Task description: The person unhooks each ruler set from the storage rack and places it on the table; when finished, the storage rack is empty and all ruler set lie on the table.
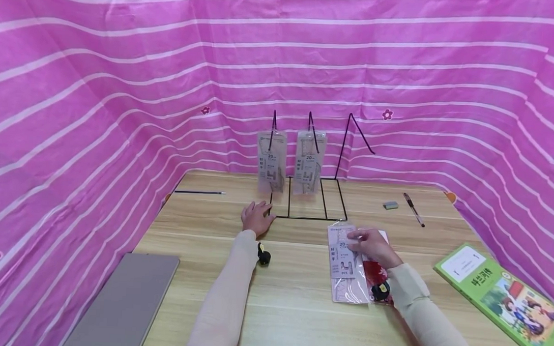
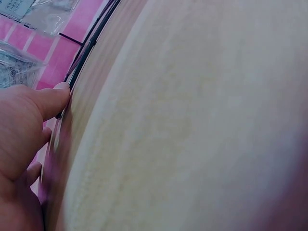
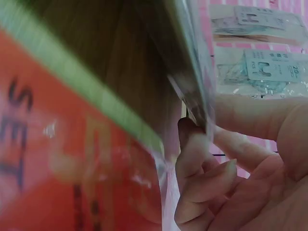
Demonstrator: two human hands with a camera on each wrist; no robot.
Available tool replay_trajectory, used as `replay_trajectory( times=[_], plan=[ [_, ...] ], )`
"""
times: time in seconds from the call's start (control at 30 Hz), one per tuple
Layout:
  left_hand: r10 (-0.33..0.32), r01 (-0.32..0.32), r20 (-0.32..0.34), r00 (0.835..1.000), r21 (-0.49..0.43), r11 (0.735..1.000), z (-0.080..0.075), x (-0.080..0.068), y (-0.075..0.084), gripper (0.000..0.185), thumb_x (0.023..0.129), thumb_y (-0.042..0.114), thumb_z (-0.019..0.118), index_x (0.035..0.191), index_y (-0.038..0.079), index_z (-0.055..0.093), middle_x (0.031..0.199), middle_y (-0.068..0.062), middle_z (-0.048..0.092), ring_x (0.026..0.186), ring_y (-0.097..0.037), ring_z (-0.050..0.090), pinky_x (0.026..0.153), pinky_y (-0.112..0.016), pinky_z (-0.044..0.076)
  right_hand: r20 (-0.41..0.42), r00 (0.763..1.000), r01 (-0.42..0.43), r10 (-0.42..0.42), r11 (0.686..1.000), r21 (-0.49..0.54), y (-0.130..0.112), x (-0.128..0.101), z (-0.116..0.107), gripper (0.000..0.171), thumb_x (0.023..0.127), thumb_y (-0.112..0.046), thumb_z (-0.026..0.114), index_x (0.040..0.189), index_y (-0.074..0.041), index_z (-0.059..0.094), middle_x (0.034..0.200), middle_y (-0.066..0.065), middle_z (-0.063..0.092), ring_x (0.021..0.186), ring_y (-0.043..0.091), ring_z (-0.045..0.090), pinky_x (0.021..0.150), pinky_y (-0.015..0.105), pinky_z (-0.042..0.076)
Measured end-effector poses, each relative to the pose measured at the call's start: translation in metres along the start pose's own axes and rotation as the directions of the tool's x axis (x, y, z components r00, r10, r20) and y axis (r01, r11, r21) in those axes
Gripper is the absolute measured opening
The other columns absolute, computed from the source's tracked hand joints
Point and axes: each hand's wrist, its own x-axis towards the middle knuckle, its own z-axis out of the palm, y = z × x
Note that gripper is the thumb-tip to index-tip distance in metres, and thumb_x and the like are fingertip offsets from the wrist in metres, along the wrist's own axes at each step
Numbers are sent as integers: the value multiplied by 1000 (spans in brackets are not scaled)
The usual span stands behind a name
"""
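Note:
Flat on the table, a clear packet holding a ruler set (image 1: pixel 342 290) has a printed "20" card inside. My right hand (image 1: pixel 374 247) pinches it near its upper right edge, and the right wrist view shows the fingers (image 3: pixel 197 178) curled at that edge. Partly under this hand lies a red-and-white packet (image 1: pixel 375 272), whose red face (image 3: pixel 96 159) fills the left of the right wrist view. My left hand (image 1: pixel 257 218) rests at the front left corner of a black wire rack (image 1: pixel 312 218), its thumb (image 2: pixel 55 98) touching the wire and its other fingers spread on the table.
Two similar packets hang from the rack's hooks, a left one (image 1: pixel 271 160) and a middle one (image 1: pixel 309 161); the right hook (image 1: pixel 363 132) is bare. Around lie a pencil (image 1: pixel 198 192), an eraser (image 1: pixel 390 205), a pen (image 1: pixel 414 210), a green book (image 1: pixel 501 300) and a grey board (image 1: pixel 126 295).

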Motion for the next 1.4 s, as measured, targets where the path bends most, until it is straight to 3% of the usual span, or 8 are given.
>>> replay_trajectory(
  times=[0.23,0.37,0.57,0.73,0.9,1.07,1.23,1.4],
  plan=[
    [-18,18,-6,1000,10,1000,-2,1,-1,45,100,29,61,141,12,59,155,-14,45,150,-42,24,122,-61,8,10,1000,22,-20,980,-197,-3,4,2,36,87,-4,74,121,7,68,109,25,69,81,19,64,63,30,54],
    [-22,22,-9,1000,0,1000,-4,1,-2,45,99,30,62,140,12,60,155,-14,45,150,-42,24,122,-61,7,26,1000,-8,14,980,-199,-7,6,0,36,89,-6,73,123,4,68,120,28,66,82,20,66,62,31,55],
    [-27,27,-8,1000,7,1000,-3,1,-2,45,99,30,63,140,13,60,154,-14,47,149,-42,25,122,-61,7,-6,999,-37,37,993,-108,-20,11,-5,39,95,-14,68,132,-2,63,110,22,69,84,24,68,66,35,56],
    [-22,22,-8,1000,14,1000,-3,0,-1,46,99,31,63,141,13,59,155,-14,46,149,-42,25,122,-61,8,-96,984,134,-150,978,-159,-30,32,-8,39,98,-16,65,132,1,61,109,22,67,94,29,64,76,31,54],
    [-22,22,-5,1000,11,1000,-2,0,-1,46,98,32,63,140,14,60,154,-13,47,149,-42,25,122,-61,7,-207,937,273,-283,959,-78,-46,59,-11,36,98,-15,66,129,3,63,116,24,67,93,15,62,76,20,54],
    [-31,31,13,999,15,999,1,0,-2,45,98,34,63,140,16,60,155,-10,46,150,-41,25,122,-60,7,-210,920,352,-330,933,75,-68,84,-15,39,98,-12,65,134,4,59,129,27,61,92,1,60,77,17,56],
    [-27,27,14,1000,11,1000,0,-1,0,46,98,33,63,140,15,60,155,-11,46,150,-41,25,122,-60,7,-179,916,391,-359,898,200,-91,101,-13,46,97,-10,67,139,4,54,136,30,56,98,1,60,84,20,56],
    [-23,23,7,1000,-5,1000,-2,-4,2,46,98,30,63,140,13,60,155,-13,46,149,-43,25,122,-61,6,-198,895,438,-399,870,225,-109,110,-9,49,96,-10,68,141,3,53,137,29,53,107,12,59,85,16,53]
  ],
)
